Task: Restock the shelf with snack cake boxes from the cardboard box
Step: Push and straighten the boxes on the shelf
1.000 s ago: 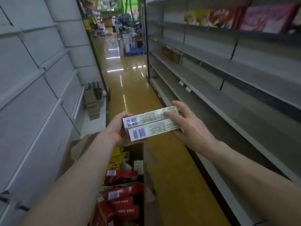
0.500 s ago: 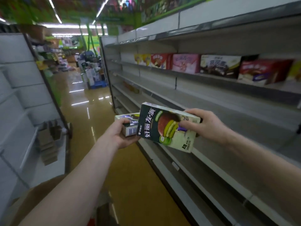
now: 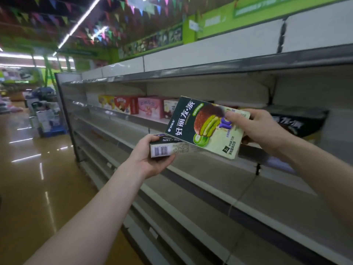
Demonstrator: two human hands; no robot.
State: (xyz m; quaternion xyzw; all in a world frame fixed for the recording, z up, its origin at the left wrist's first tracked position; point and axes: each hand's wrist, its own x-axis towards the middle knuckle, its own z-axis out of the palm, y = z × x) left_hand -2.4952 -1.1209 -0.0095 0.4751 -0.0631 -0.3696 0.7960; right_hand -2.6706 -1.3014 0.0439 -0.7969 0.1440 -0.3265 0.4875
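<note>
Green box [image 3: 202,129] in R hand [image 3: 256,129]

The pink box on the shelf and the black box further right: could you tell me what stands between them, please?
In the head view, a pale box stands beside the pink box. The green box in the right hand hides the rest of the stretch up to the black box.

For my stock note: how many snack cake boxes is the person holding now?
2. The green box is in the right hand, front facing us; the second box lies flat in the left hand, partly hidden.
</note>
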